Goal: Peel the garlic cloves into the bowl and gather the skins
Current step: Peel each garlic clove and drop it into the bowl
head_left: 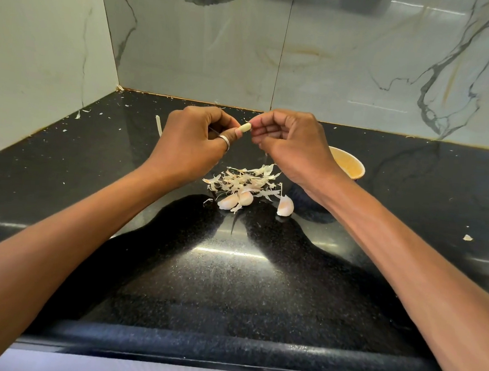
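A small pale garlic clove (245, 127) is held in the air above the black counter. My left hand (192, 143), with a ring on one finger, pinches one end of it. My right hand (289, 143) has its fingers curled at the clove's other end, touching it. Below the hands lies a pile of garlic skins (245, 181). Three unpeeled cloves rest at the pile's near edge, two together (236, 200) and one to the right (285, 206). The bowl (351, 164), cream inside and dark outside, stands behind my right wrist, partly hidden.
The black speckled counter (230, 272) runs to a marble wall at the back and left. Small skin scraps are scattered over it, one at the right (467, 238). A pale strip (158, 126) lies left of my left hand. The counter's front edge is near me.
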Tool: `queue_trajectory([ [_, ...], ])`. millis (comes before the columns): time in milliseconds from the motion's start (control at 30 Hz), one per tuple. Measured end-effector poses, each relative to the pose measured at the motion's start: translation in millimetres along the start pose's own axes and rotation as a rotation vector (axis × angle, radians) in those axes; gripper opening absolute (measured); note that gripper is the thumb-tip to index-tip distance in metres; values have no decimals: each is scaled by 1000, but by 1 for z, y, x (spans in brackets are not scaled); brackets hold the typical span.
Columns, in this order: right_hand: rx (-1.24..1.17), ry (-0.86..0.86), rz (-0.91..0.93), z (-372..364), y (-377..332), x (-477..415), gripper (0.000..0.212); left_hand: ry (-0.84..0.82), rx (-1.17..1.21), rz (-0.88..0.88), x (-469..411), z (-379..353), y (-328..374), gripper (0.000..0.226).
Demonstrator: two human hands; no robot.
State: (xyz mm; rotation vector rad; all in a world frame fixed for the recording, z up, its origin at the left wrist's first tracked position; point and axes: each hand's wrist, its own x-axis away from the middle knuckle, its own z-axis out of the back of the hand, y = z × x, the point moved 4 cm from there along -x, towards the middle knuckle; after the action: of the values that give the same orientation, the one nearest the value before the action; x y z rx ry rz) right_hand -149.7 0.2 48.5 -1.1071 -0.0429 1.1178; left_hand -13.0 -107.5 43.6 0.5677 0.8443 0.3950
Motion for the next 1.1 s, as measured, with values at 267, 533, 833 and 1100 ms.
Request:
queue_trajectory([
  [267, -179, -11, -82, -2, 2, 2, 13, -21, 46, 38, 0, -2, -4, 10],
  [533, -184, -42, -43, -4, 1, 2, 16, -41, 54, 36, 1, -3, -3, 18],
  [833, -306, -60, -110, -2, 3, 0, 11, -67, 8, 24, 1, -2, -3, 12],
  [1100, -292, -35, -148, 16, 1, -8, 9, -41, 36, 43, 1, -3, -3, 9],
])
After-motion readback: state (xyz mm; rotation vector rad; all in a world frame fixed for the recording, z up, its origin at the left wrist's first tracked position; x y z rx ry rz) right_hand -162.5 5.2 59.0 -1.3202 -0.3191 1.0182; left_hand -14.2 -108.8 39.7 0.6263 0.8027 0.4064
